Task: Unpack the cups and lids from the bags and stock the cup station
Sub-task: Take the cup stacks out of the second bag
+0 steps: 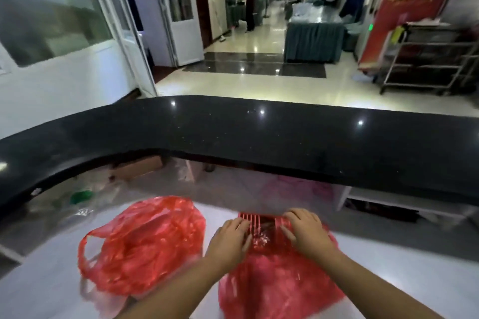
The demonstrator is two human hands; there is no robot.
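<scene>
Gripping crinkly red bag, left hand, right hand

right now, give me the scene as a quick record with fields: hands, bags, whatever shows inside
setting: white worktop below a raised black counter
left hand: grips one side of the mouth of the right red bag
right hand: grips the opposite side of that mouth
contents: red ribbed items show in the opening; too blurred to tell cups from lids
left red bag: crumpled on the worktop, apart from both hands
stage: bag held open, nothing lifted out
</scene>
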